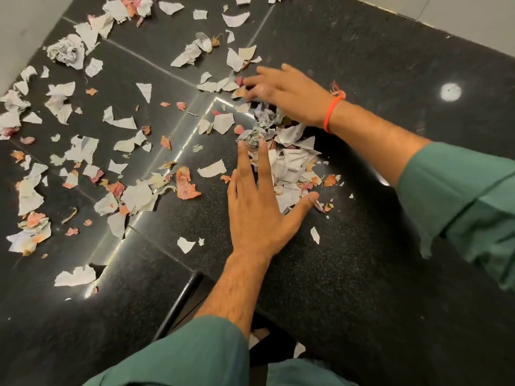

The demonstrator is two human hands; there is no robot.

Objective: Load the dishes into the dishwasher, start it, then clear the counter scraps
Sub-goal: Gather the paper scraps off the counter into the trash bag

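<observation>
Torn white paper and pink-orange peel scraps (83,151) lie scattered over the black stone counter (376,260). A gathered pile of scraps (289,160) sits in the middle, between my hands. My left hand (259,207) lies flat on the counter with straight spread fingers, its fingertips against the near-left side of the pile. My right hand (287,90), with an orange thread at the wrist, reaches over the far side of the pile. Its fingers are extended and blurred over loose scraps.
A crumpled paper ball (67,52) lies at the far left by the pale wall (16,29). A dark bin rim (181,299) shows below the counter's near edge, with a few scraps inside. A bright light reflection (450,91) marks the counter's right side.
</observation>
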